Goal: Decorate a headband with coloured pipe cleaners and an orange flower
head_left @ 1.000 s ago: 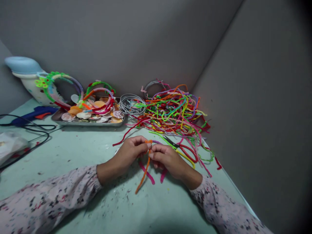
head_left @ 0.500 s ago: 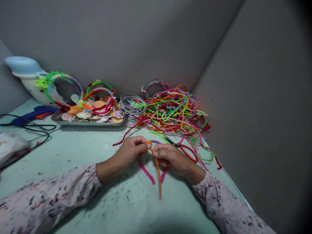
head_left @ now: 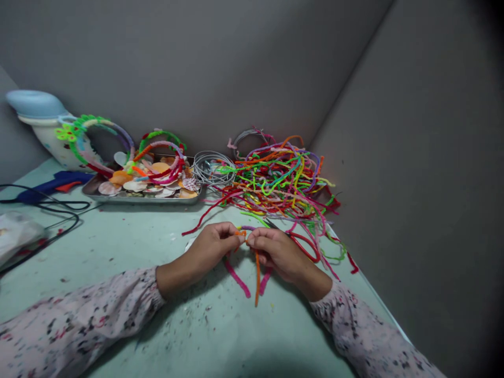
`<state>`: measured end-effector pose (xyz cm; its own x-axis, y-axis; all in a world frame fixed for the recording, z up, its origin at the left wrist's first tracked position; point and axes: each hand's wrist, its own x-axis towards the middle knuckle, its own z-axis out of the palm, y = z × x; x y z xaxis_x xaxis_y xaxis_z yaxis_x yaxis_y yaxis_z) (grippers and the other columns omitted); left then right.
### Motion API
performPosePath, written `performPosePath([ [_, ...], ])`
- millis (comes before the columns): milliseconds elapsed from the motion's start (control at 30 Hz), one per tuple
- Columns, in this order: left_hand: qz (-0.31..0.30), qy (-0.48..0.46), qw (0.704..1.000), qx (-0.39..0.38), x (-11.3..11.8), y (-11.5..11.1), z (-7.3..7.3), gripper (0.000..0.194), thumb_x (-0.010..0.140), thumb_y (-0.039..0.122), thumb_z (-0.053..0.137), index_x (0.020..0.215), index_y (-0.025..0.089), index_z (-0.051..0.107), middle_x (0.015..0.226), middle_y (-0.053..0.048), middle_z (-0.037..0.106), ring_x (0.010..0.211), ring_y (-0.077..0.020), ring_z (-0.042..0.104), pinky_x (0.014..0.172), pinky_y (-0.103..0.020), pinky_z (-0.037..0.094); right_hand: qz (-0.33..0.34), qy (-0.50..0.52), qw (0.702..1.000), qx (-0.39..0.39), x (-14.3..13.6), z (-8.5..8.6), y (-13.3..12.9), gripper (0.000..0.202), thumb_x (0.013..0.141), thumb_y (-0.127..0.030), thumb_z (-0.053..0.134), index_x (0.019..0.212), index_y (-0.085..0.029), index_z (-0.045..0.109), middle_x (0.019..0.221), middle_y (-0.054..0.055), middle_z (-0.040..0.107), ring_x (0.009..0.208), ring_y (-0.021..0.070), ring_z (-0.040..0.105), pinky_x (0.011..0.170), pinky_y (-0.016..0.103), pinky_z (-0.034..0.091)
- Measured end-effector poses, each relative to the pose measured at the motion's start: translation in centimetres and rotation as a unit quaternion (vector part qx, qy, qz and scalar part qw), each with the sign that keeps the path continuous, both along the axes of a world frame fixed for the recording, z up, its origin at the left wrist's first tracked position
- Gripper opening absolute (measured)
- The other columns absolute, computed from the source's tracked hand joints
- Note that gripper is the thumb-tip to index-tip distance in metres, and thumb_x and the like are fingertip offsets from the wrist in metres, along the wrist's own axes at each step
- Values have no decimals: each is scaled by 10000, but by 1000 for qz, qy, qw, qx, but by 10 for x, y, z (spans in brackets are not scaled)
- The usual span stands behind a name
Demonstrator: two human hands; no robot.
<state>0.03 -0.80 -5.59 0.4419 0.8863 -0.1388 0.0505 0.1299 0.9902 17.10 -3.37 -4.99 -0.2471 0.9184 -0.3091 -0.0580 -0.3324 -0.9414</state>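
Between my fingertips is an orange pipe cleaner (head_left: 257, 278), its free end hanging down over the table. My left hand (head_left: 210, 249) pinches its small bent part, while my right hand (head_left: 279, 252) pinches the strand just beside it. Behind and below the hands lies a headband wrapped in several colours; its purple top (head_left: 248, 228) and pink ends (head_left: 237, 279) show, the rest is hidden by my hands. I cannot tell whether the orange strand is joined to the headband. Red-handled scissors (head_left: 305, 247) lie partly behind my right hand.
A metal tray (head_left: 149, 200) of shells (head_left: 136, 186) carries finished wrapped headbands (head_left: 128, 135). Beside it are coiled wire (head_left: 214, 167) and a heap of pipe cleaners (head_left: 279, 173). At left are a blue glue gun (head_left: 51, 189), its cord, a plastic bag (head_left: 18, 236) and a blue-lidded bin (head_left: 39, 110).
My right hand has shifted slightly up and closer to my left fingertips. The orange strand's hanging end now reaches less far down. The left hand has barely moved.
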Motion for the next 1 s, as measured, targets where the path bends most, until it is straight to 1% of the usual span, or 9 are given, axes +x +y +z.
performPosePath([
  [100, -3, 7, 1000, -11, 1, -3, 2, 182, 734, 287, 619, 658, 154, 521, 532, 61, 431, 484, -61, 315, 472, -227, 222, -18, 21, 1000, 2, -1, -1, 0, 127, 711, -277, 611, 710, -157, 574, 478, -72, 463, 365, 32, 354, 349, 155, 207],
  [167, -2, 12, 1000, -15, 2, -5, 4, 188, 734, 294, 616, 655, 153, 519, 536, 58, 436, 487, -63, 317, 471, -228, 220, -24, 36, 999, 6, -1, -3, 0, 147, 722, -293, 624, 723, -153, 579, 466, -66, 487, 356, 36, 375, 340, 146, 234],
  [267, 8, 23, 1000, -15, 2, -5, 5, 205, 757, 297, 593, 636, 159, 501, 525, 54, 431, 481, -68, 320, 470, -235, 223, -26, 60, 998, -2, -2, -4, -1, 162, 737, -301, 641, 745, -149, 585, 469, -48, 539, 370, 43, 443, 359, 130, 325],
  [367, 15, 29, 999, -10, 1, -4, 2, 204, 781, 287, 566, 633, 162, 503, 518, 45, 439, 470, -72, 336, 469, -244, 229, -17, 96, 995, -19, -2, -3, 0, 163, 732, -287, 662, 780, -144, 599, 530, -28, 592, 413, 54, 523, 397, 130, 416],
  [467, 23, 17, 999, -13, 1, -1, -1, 219, 792, 299, 567, 633, 164, 500, 525, 42, 434, 467, -73, 345, 465, -249, 229, -15, 118, 993, -27, 1, -2, 1, 165, 715, -257, 667, 813, -137, 612, 575, -17, 615, 452, 70, 575, 421, 141, 466],
  [533, 26, 5, 1000, -16, 0, 0, -3, 249, 800, 319, 572, 623, 166, 487, 530, 46, 417, 469, -71, 339, 464, -249, 227, -13, 112, 993, -28, 2, -2, 1, 168, 711, -243, 665, 827, -133, 612, 564, -13, 620, 453, 76, 585, 424, 144, 475],
  [633, 25, -10, 999, -18, -1, -1, -3, 276, 804, 343, 581, 616, 168, 480, 533, 51, 401, 467, -69, 326, 462, -248, 219, 3, 91, 996, -21, 3, -2, 1, 167, 733, -263, 664, 823, -136, 605, 550, -4, 634, 448, 80, 591, 432, 146, 482],
  [767, 34, 0, 999, -24, 1, -3, 1, 254, 788, 328, 593, 617, 169, 493, 511, 51, 413, 452, -72, 331, 457, -251, 213, 18, 76, 997, -14, 3, -2, 1, 167, 753, -287, 673, 776, -145, 588, 570, 8, 657, 465, 76, 605, 464, 146, 492],
  [1000, 33, 3, 999, -27, 1, -5, 2, 217, 783, 301, 588, 631, 165, 512, 514, 50, 429, 458, -74, 345, 463, -244, 232, -20, 89, 996, -18, -1, -2, 1, 194, 729, -289, 717, 771, -141, 599, 604, -13, 635, 543, 93, 654, 489, 146, 495],
])
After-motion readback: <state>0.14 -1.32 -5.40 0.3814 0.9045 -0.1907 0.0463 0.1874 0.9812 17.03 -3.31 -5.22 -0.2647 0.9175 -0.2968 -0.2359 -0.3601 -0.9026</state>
